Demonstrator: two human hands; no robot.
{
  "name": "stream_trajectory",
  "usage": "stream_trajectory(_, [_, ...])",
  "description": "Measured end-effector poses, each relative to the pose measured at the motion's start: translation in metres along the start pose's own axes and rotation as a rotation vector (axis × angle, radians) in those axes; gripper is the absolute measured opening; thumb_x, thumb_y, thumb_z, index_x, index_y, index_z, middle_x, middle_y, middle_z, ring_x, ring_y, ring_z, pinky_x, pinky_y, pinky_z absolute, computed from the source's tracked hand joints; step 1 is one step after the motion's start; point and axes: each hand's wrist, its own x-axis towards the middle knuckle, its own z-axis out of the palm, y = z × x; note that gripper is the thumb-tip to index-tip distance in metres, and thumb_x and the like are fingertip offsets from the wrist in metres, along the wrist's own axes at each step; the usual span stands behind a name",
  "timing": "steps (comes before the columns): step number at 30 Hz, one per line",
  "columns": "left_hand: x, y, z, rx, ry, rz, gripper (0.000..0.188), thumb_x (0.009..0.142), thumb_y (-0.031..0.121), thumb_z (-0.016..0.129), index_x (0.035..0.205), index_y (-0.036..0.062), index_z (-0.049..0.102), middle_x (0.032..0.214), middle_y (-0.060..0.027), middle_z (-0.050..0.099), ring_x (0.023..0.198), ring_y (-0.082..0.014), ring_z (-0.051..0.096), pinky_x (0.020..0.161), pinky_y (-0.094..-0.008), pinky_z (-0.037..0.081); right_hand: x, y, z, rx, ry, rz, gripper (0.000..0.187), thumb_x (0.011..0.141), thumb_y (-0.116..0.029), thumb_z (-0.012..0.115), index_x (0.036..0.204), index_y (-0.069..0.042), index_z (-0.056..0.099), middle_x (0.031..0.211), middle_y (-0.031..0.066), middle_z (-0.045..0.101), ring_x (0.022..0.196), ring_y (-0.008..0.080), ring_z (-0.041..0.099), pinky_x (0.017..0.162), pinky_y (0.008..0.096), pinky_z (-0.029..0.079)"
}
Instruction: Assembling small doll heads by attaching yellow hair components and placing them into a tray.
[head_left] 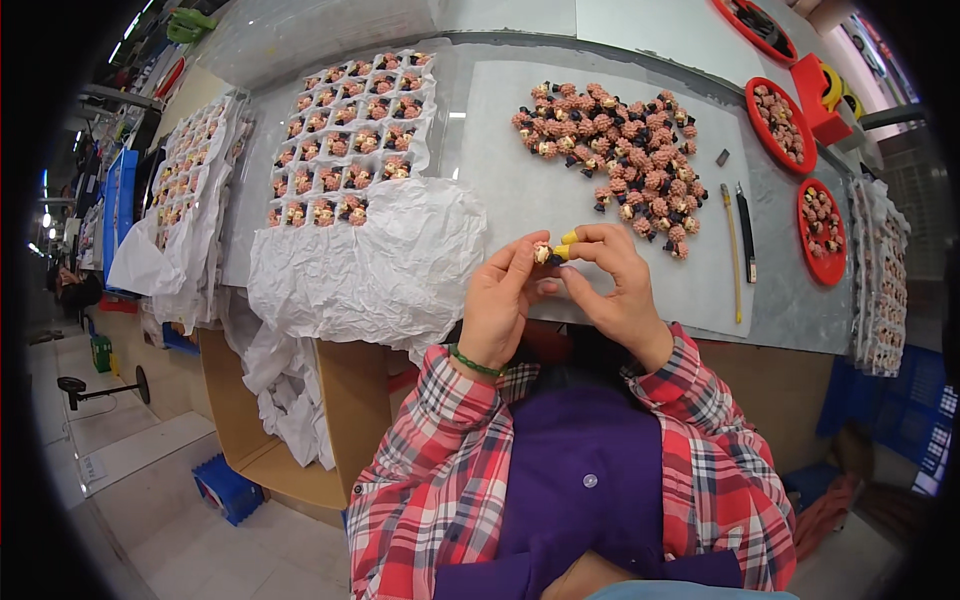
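A small figurine with pink curly hair and a dark body is held up in front of my chest, above the table's near edge. My left hand pinches it between thumb and fingers. From the other side, my right hand closes on its dark lower part; yellow finger covers sit on its fingertips. Beyond my hands, a heap of similar figurines lies on a white sheet. Left of them, a tray holds rows of figurines in paper-lined cells, its near part covered by crumpled white paper.
A thin yellow stick, a dark pen-like tool and a small dark block lie right of the heap. Red bowls with small parts line the right side. More filled trays stand far left and far right. A cardboard box stands below.
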Motion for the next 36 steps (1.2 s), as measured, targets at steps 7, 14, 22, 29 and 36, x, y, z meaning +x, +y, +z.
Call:
stream_trajectory(7, [0.003,-0.004,0.003,0.225,-0.052,0.252,0.026,0.092,0.010,0.051,0.113,-0.0047,0.053,0.108,-0.0107,0.059,0.099,-0.0155,0.057,0.087,-0.0273,0.046,-0.008,0.004,0.009,0.440,0.025,0.329,0.022,0.079,-0.001,0.065,0.099,0.003,0.058,0.098,0.0089,0.055,0.085,0.0137,0.058,0.073,0.0239,0.049])
stream_trajectory(14, [0.004,-0.005,0.003,0.007,-0.029,0.062,0.026,0.093,0.009,0.048,0.115,-0.0036,0.052,0.114,-0.0117,0.056,0.102,-0.0164,0.055,0.090,-0.0300,0.045,-0.001,0.000,0.004,0.128,0.009,0.032,0.018,0.076,-0.003,0.068,0.092,0.002,0.061,0.087,0.0123,0.060,0.072,0.0190,0.061,0.061,0.0266,0.049])
stream_trajectory(22, [0.004,0.005,-0.002,-0.076,0.016,-0.029,0.025,0.093,0.015,0.046,0.112,-0.0007,0.051,0.098,-0.0063,0.055,0.095,-0.0164,0.055,0.079,-0.0287,0.047,0.040,0.029,-0.025,-0.541,-0.092,-0.123,0.036,0.065,0.010,0.055,0.099,-0.002,0.059,0.102,0.0072,0.059,0.094,0.0291,0.050,0.080,0.0378,0.042])
stream_trajectory(29, [0.005,0.005,-0.002,0.045,0.039,-0.081,0.023,0.092,0.015,0.048,0.110,0.0007,0.052,0.092,-0.0024,0.053,0.083,-0.0098,0.051,0.069,-0.0229,0.042,0.040,0.040,-0.023,-0.682,-0.149,-0.139,0.029,0.071,-0.001,0.060,0.100,-0.004,0.059,0.094,0.0067,0.055,0.092,0.0242,0.050,0.079,0.0361,0.040])
stream_trajectory(36, [0.005,0.001,0.010,0.044,-0.061,-0.110,0.029,0.094,0.019,0.047,0.115,-0.0006,0.051,0.085,-0.0012,0.052,0.071,-0.0058,0.047,0.054,-0.0180,0.037,0.009,0.004,0.000,0.555,0.012,0.439,0.034,0.091,-0.013,0.053,0.121,-0.001,0.046,0.090,0.0009,0.048,0.083,0.0066,0.047,0.068,0.0202,0.038])
